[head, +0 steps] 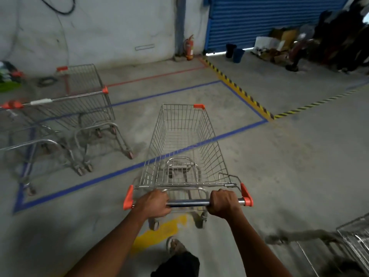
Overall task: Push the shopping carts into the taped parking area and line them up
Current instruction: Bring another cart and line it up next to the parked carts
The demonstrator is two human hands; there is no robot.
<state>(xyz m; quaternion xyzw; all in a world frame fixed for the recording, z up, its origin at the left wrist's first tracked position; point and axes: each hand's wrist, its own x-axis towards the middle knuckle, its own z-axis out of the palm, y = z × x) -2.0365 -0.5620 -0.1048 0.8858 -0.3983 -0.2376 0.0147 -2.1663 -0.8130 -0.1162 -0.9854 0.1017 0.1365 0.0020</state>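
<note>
Gripped by the left hand (153, 203) and right hand (224, 202), the silver wire shopping cart (185, 144) straddles the blue tape rectangle's (199, 143) near edge, where a leftward drift could clip the parked carts (79, 116).

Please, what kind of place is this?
Probably a warehouse or store back area: bare concrete floor, a blue roller shutter, a fire extinguisher by the wall, and a blue-taped parking area for shopping carts.
</note>
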